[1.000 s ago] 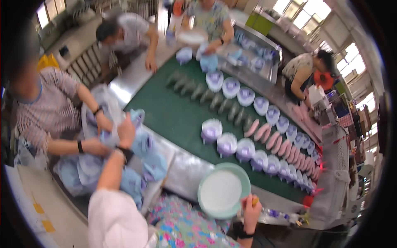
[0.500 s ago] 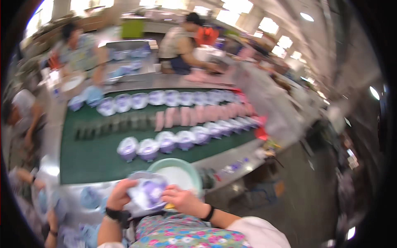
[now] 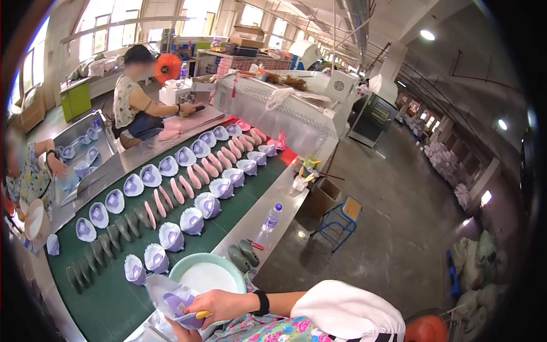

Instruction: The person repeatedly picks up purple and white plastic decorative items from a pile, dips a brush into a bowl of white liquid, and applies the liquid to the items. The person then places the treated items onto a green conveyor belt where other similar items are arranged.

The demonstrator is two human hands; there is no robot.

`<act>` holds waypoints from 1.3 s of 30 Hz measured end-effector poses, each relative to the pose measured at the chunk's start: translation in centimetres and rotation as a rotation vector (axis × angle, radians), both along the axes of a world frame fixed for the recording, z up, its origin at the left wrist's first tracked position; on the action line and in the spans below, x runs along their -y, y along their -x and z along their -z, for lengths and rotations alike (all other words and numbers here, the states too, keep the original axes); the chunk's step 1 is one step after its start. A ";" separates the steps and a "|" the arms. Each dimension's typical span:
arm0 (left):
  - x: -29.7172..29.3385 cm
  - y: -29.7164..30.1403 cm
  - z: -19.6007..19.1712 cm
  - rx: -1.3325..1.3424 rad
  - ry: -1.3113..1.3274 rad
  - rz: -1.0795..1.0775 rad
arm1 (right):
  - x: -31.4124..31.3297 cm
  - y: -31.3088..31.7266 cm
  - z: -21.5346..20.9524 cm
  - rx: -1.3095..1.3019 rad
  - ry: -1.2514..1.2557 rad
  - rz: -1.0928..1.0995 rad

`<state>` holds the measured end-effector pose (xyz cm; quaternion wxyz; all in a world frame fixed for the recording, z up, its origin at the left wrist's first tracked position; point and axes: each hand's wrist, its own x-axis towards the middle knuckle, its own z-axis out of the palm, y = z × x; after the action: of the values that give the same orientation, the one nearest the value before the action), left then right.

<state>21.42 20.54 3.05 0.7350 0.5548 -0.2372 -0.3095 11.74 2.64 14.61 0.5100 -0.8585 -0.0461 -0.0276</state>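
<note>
Just left of a pale green basin (image 3: 183,263) of white liquid, a lilac-and-white shoe upper (image 3: 162,289) is held up at a tilt. My left hand (image 3: 185,332) grips its lower side from underneath, with part of the fingers hidden. My right hand (image 3: 222,304) is closed round a tool with a yellow handle (image 3: 203,314); its working end is hidden at the upper. Similar shoe uppers (image 3: 171,236) stand in two rows on a green belt (image 3: 242,208). Between them runs a row of pink soles (image 3: 178,191) and dark green sole-shaped pieces (image 3: 98,249).
A metal ledge (image 3: 279,219) carries a water bottle (image 3: 272,216), a red-handled tool (image 3: 256,245) and dark shoe-shaped pieces (image 3: 239,259). Beyond it stand a blue-framed stool (image 3: 340,222) and a brown bin (image 3: 322,196). Two people work across the belt.
The view has swung to the right and sharpened. The shoe upper has been tilted, and my left hand shows lower beneath it. The yellow handle now shows more clearly in my right hand.
</note>
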 end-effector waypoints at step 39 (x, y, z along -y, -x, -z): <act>-4.1 0.9 3.4 -0.908 -0.148 -0.031 | 7.1 1.1 10.9 -0.209 -0.323 0.681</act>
<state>20.51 24.65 -0.39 0.7274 0.4175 0.1398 -0.5264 10.67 -4.45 3.71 0.6022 -0.7315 0.2986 -0.1144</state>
